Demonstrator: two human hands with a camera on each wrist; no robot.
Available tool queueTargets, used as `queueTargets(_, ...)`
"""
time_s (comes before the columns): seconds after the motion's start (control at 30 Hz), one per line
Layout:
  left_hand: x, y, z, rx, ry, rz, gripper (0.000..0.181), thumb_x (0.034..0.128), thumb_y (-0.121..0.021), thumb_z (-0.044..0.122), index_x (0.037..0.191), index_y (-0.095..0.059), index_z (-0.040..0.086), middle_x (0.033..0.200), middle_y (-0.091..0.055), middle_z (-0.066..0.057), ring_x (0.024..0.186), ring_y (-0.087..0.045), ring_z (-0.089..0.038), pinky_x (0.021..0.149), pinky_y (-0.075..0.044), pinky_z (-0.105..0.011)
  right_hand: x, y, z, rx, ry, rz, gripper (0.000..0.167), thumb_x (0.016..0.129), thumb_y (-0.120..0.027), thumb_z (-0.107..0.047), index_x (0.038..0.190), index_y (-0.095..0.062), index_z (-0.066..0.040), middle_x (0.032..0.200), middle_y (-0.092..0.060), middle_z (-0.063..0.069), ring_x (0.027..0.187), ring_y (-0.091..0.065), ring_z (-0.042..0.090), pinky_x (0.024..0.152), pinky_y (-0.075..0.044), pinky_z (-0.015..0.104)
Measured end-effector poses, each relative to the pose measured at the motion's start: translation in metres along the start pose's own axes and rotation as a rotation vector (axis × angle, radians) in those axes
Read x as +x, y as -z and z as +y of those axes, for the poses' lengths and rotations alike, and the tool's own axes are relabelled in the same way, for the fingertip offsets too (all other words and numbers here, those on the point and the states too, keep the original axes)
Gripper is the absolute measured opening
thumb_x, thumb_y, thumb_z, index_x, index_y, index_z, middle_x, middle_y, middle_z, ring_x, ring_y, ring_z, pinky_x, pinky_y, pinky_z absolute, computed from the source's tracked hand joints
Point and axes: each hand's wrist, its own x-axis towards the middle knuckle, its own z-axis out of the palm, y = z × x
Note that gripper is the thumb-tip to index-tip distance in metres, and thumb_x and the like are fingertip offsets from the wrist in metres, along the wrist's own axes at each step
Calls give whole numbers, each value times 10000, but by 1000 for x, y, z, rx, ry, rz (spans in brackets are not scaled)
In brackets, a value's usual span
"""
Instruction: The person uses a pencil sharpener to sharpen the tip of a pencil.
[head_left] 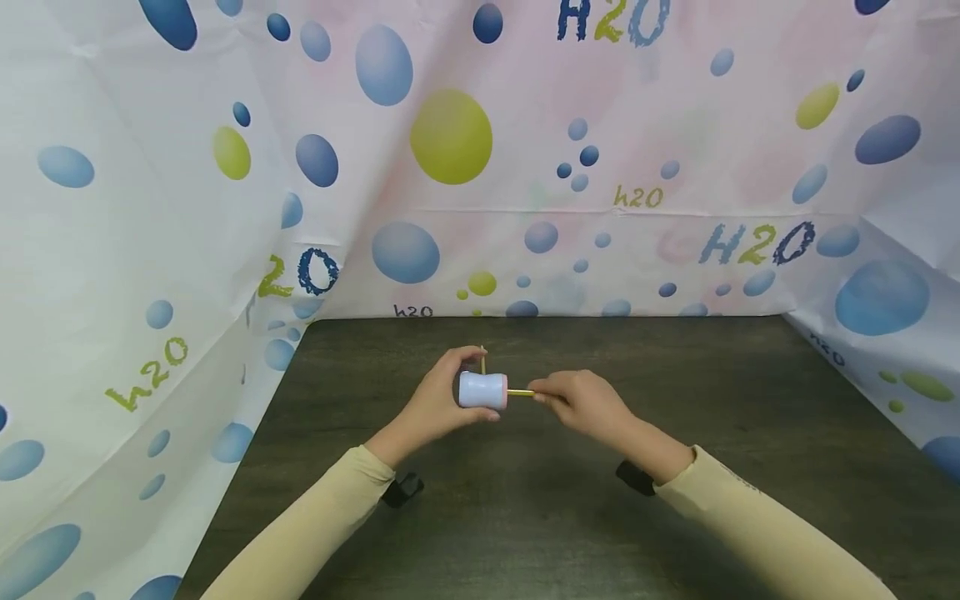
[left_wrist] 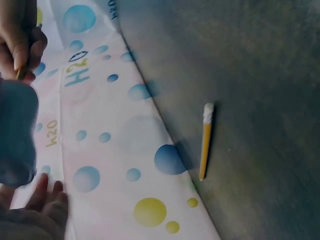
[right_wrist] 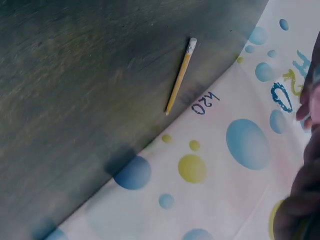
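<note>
In the head view, my left hand (head_left: 435, 398) grips a light blue pencil sharpener (head_left: 482, 390) with a pink end, thumb below and fingers above and behind. From the right, my right hand (head_left: 588, 407) pinches a yellow pencil (head_left: 520, 392) whose far end meets the sharpener's pink end; how deep it goes inside is hidden. A second yellow pencil (left_wrist: 205, 145) lies on the table, its white eraser end showing in the left wrist view. The right wrist view shows this loose pencil (right_wrist: 180, 77) too, while the hands are cut off at that frame's right edge.
A dark wood-grain table (head_left: 562, 525) spreads beneath both hands. Behind it and along both sides hangs a white sheet (head_left: 525, 167) printed with blue and green bubbles and H2O lettering. Dark wrist cameras stick out below both sleeves.
</note>
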Motion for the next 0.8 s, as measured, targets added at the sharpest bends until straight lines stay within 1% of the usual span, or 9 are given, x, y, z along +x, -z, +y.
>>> queueTargets(0.1,3,7,-3,-66,116,-71,786,866,-837,274,1497,-445,18,1451,-550,-226,1321,-582,-373,1062,-543,-503,-6,-3,2,-154,115,184,179,883,-764,-53,1060,-795,-61,815,-745,27,591,-581,80,511,-412,179)
queueTargets(0.2,6,13,-7,-160,225,-141,653,974,-705,366,1445,-500,-38,1362,-626,-264,1212,-665,-377,1030,-575,-492,-10,-4,5,-243,205,322,222,817,-822,-44,1031,-806,-102,774,-716,-12,557,-549,65,476,-354,151)
queueTargets(0.3,8,16,-8,-241,310,-202,564,1024,-623,373,1355,-580,-81,1234,-697,-272,1064,-724,-358,978,-599,-508,-12,-4,9,-314,282,362,303,768,-849,-24,1053,-801,-111,767,-685,-18,575,-562,71,455,-313,148)
queueTargets(0.43,8,18,-7,-299,375,-239,471,1014,-648,261,1313,-617,-100,1191,-722,-256,1043,-737,-368,1005,-580,-540,-15,-2,12,-388,367,315,386,725,-860,31,1079,-755,-80,779,-633,-4,652,-593,100,456,-346,159)
queueTargets(0.53,5,19,-6,-305,383,-251,460,996,-677,200,1329,-612,-109,1233,-712,-266,1065,-738,-350,1004,-580,-540,-17,-1,11,-437,396,278,412,709,-868,58,1069,-719,-75,789,-617,-2,652,-564,103,441,-319,172)
queueTargets(0.63,3,19,-6,-280,340,-258,496,974,-708,168,1353,-588,-128,1252,-701,-285,1077,-739,-305,966,-608,-495,-18,0,10,-475,389,259,442,680,-855,109,1055,-718,-79,799,-627,2,611,-501,92,439,-196,184)
queueTargets(0.7,1,19,-5,-237,299,-251,533,956,-735,165,1370,-572,-129,1246,-704,-285,1092,-736,-291,929,-629,-440,-18,1,8,-477,359,232,458,666,-803,157,1050,-733,-82,808,-643,3,584,-442,80,481,-112,197)
queueTargets(0.73,1,18,-5,-215,278,-247,552,950,-743,163,1382,-560,-129,1247,-704,-285,1105,-733,-299,913,-635,-410,-17,1,7,-462,335,212,444,675,-780,165,1044,-740,-79,812,-657,4,572,-438,82,495,-102,196)
queueTargets(0.8,0,18,-4,-168,229,-225,578,934,-765,169,1398,-558,-107,1248,-708,-274,1123,-730,-313,883,-640,-361,-15,3,4,-412,263,153,362,746,-755,140,1041,-756,-70,835,-705,12,559,-479,79,487,-145,172)
